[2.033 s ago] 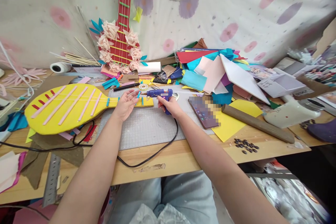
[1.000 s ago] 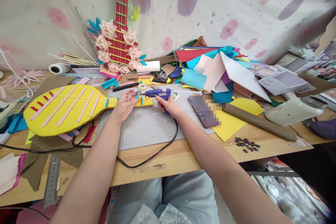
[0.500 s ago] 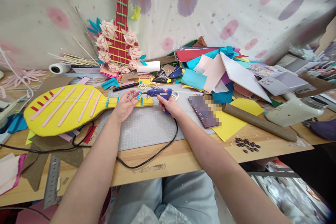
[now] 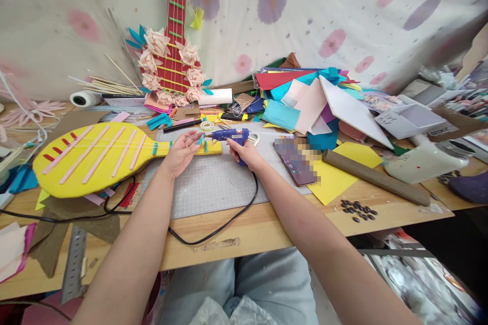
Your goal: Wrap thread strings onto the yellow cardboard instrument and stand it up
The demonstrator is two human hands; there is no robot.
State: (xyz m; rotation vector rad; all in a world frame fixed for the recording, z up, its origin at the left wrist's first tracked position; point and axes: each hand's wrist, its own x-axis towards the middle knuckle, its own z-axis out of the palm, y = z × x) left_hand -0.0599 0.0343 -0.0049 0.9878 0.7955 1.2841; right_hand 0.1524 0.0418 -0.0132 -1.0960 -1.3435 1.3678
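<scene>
My right hand (image 4: 244, 152) grips a blue hot glue gun (image 4: 231, 135), its nozzle pointing left and a clear glue stick out of its back. Between the fingertips of my left hand (image 4: 182, 153) is a small blue strip (image 4: 201, 138), right at the nozzle. Both hands are over the neck of a yellow cardboard guitar (image 4: 91, 157), which lies flat with pink strips, red pieces and thin strings on its body. Blue strips cross its neck, part of which my left hand hides. Under the neck lies a grey cutting mat (image 4: 213, 188).
A red guitar with paper flowers (image 4: 171, 66) stands against the curtain. Coloured paper (image 4: 282, 114) is heaped behind. Rightward lie a phone (image 4: 295, 162), a brown tube (image 4: 375, 177) and black beads (image 4: 358, 209). A black cord (image 4: 224, 233) loops near the table edge.
Hardly anything differs. The view has shifted very slightly, while both hands, the glue gun and the blue strip keep nearly the same positions.
</scene>
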